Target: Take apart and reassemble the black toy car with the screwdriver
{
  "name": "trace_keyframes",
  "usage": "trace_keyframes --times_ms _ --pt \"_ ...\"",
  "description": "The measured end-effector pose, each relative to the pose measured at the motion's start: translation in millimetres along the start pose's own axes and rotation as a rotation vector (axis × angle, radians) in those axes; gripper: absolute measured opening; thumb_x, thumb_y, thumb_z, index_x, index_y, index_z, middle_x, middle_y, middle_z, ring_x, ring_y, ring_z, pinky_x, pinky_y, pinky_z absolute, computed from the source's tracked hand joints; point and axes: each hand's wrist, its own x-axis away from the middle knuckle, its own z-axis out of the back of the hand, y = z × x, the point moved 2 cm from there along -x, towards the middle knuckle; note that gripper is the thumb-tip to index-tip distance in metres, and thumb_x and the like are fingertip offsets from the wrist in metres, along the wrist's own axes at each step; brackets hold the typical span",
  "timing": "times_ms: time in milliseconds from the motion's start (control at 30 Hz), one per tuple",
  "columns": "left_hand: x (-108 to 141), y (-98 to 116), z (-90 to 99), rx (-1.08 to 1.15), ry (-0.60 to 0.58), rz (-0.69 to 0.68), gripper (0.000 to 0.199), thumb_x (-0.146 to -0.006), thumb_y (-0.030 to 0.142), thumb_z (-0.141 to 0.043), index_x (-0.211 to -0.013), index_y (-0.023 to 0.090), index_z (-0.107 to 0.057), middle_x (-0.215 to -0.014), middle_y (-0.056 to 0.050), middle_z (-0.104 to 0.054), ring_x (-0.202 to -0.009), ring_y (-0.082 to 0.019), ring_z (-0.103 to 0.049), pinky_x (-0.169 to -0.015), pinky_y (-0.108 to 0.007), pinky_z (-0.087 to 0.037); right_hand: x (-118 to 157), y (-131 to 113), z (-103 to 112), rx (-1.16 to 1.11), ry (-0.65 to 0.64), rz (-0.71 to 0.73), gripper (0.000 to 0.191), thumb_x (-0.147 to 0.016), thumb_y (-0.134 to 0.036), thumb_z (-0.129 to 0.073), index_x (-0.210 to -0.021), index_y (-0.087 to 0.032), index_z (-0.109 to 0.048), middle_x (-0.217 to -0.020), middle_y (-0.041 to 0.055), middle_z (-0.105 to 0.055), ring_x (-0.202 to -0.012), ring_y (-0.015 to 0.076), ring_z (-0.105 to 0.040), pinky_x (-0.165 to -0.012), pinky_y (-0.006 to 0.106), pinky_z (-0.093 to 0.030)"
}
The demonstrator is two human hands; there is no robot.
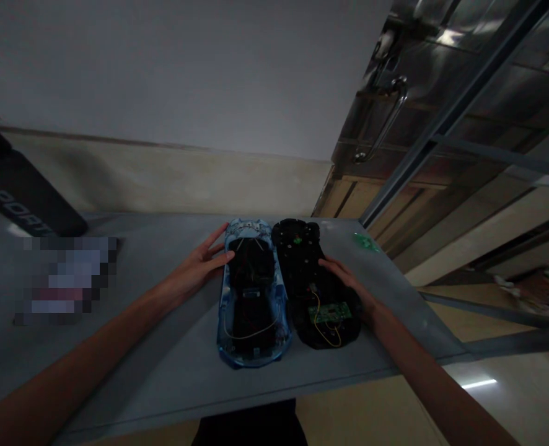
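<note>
Two halves of a toy car lie side by side on the grey table. The blue car body shell (pixel 281 306) is on the left, with dark parts in its middle and a pale wire curving across its near end. My left hand (pixel 207 257) grips its left edge, thumb on top. Beside it rests the black car chassis (pixel 297 266), bearing a green circuit board (pixel 330 312) and a yellow wire (pixel 317 310) near its close end. My right hand (pixel 351 288) holds the chassis by its right side, fingertips over the edge; part of that hand's grip is hidden.
At the far left a black bottle (pixel 28 192) marked SPORT leans into view, near a blurred-out flat item (pixel 67 279). Small green pieces (pixel 366 241) lie by the table's right edge. A wall stands behind; a metal frame (pixel 442 124) and door handle (pixel 390 118) are at right.
</note>
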Motion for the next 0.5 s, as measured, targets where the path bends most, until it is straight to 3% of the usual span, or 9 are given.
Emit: trace_keyframes --times_ms 300,500 --pt "-0.8 -0.4 -2.2 0.018 -0.030 -0.016 0.100 -0.097 0.035 -0.090 -0.183 0.041 -0.039 -0.165 -0.010 -0.072 -0.149 -0.039 -0.071 -0.127 -0.060 -0.057 6.2 -7.6 -1.3 0.089 -0.038 0.083 0.033 -0.082 -0.050 -0.098 -0.111 -0.035 -0.088 -0.127 0.0033 -0.089 -0.138 0.0324 -0.076 -0.121 0.045 -0.061" --pt "-2.3 -2.3 -1.4 0.006 -0.031 -0.013 0.098 -0.098 0.035 -0.088 -0.183 0.042 -0.039 -0.165 -0.008 -0.073 -0.150 -0.038 -0.070 -0.129 -0.061 -0.055 1.2 -5.4 -1.5 0.069 0.032 0.058 0.036 -0.080 -0.049 -0.099 -0.111 -0.034 -0.088 -0.117 0.0008 -0.090 -0.129 0.0311 -0.081 -0.118 0.044 -0.064"
